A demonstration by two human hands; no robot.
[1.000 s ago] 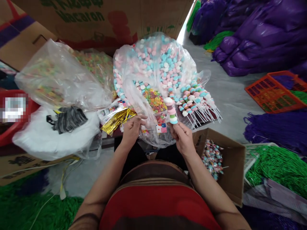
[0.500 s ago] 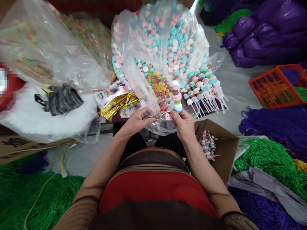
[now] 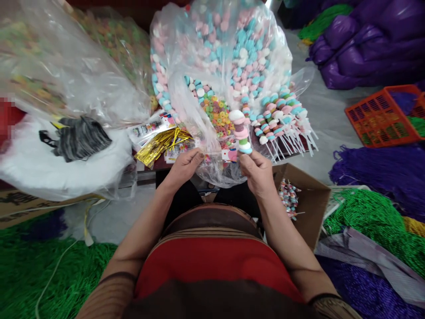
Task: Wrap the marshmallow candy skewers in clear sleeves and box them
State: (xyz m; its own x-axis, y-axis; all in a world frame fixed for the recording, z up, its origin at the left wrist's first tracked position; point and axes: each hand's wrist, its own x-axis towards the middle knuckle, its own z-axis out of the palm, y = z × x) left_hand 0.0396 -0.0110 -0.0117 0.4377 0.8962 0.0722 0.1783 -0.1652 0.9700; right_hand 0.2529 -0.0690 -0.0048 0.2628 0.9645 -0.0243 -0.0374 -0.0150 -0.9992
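My right hand (image 3: 257, 172) grips a marshmallow candy skewer (image 3: 241, 133) near its lower end. White, pink, brown, green and blue pieces are stacked upright above the fingers. A small clear printed wrapper (image 3: 229, 155) stretches between my two hands, its printed part close to my right fingertips. On the other side, my left hand (image 3: 186, 167) is closed, thumb pressed to the fingers at the wrapper's left end. Beyond the hands is an open plastic bag of ring gummies (image 3: 217, 113). Finished-looking skewers (image 3: 282, 115) with white sticks lie in a pile to the right.
A big clear bag of marshmallows (image 3: 245, 57) stands at the back. Gold twist ties (image 3: 162, 144) and printed wrappers (image 3: 149, 128) lie left, beside a grey-black cloth item (image 3: 83, 139). A cardboard box (image 3: 312, 204) with wrapped candy sits low right; an orange crate (image 3: 381, 117) is farther off.
My left hand has moved left, away from my right hand, and the wrapper between them is more spread out. The skewer in my right hand has shifted slightly left and leans a little.
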